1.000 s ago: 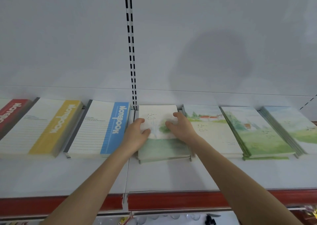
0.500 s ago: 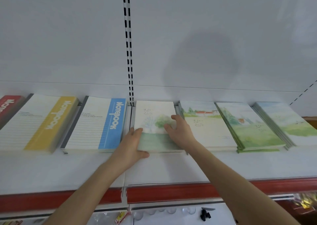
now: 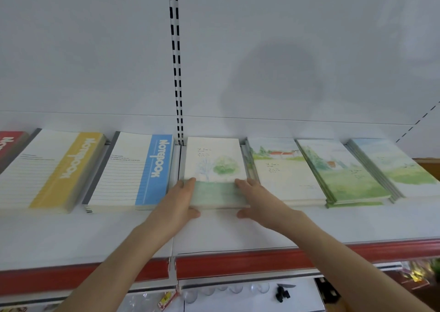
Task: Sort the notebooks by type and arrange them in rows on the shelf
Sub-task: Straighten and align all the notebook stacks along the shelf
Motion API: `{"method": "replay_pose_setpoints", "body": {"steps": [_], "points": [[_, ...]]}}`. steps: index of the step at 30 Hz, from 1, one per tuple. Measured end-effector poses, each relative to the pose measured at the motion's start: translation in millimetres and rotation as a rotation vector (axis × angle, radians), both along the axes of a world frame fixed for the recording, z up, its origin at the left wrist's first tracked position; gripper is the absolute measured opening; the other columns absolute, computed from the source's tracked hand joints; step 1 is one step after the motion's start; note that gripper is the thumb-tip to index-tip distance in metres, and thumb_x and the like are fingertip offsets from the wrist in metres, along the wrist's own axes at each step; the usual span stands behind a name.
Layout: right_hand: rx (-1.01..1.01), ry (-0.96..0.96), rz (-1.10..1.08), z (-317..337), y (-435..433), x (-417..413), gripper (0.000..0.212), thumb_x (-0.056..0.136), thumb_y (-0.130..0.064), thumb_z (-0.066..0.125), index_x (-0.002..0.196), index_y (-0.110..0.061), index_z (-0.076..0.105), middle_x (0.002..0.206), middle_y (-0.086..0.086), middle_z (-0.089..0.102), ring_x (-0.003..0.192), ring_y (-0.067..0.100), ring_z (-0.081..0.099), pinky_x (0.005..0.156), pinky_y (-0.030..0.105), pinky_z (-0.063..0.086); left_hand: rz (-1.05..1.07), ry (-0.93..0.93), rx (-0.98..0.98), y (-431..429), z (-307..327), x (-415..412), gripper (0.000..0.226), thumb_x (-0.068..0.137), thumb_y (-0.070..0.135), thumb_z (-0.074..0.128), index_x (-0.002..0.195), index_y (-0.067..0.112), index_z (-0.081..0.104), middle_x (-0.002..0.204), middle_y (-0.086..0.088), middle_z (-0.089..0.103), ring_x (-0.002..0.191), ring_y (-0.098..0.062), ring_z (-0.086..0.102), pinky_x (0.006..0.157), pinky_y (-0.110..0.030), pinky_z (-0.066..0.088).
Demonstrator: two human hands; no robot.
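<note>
Flat rectangular tree-cover notebook stack (image 3: 215, 166) clasped by left grip (image 3: 177, 201) and right grip (image 3: 258, 198)

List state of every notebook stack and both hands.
tree-cover stack: flat on shelf, near corners held by both hands
left hand: grips its near-left corner
right hand: grips its near-right corner
blue stack: flat, squared
yellow stack: flat, squared
red stack: flat, cut off by the frame edge
house-cover stack: flat
meadow-cover stack: flat, lower copies slightly fanned
sky-cover stack: flat, lower copies fanned
</note>
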State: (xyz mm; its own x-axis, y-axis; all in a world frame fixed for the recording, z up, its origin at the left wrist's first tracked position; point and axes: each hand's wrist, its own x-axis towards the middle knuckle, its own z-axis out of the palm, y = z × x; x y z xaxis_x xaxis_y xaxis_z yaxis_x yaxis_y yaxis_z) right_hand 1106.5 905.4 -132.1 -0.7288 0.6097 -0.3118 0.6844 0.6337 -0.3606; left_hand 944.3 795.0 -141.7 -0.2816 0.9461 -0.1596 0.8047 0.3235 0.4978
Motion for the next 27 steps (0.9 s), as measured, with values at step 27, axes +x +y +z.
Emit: {"method": "replay_pose_setpoints", "body": {"steps": [27], "points": [[0.013, 0.098, -0.114, -4.8, 7.6, -1.9, 0.053, 0.081, -0.007, 0.064, 0.128, -0.004, 0.041, 0.127, 0.013, 0.046, 0.114, 0.03, 0.047, 0.093, 0.034, 0.04, 0.076, -0.071, 0.089, 0.9, 0.5, 0.6, 0.05, 0.086, 0.01, 0.062, 0.132, 0.006, 0.042, 0.117, -0.009, 0.054, 0.093, -0.015, 0.047, 0.069, -0.02, 0.03]]}}
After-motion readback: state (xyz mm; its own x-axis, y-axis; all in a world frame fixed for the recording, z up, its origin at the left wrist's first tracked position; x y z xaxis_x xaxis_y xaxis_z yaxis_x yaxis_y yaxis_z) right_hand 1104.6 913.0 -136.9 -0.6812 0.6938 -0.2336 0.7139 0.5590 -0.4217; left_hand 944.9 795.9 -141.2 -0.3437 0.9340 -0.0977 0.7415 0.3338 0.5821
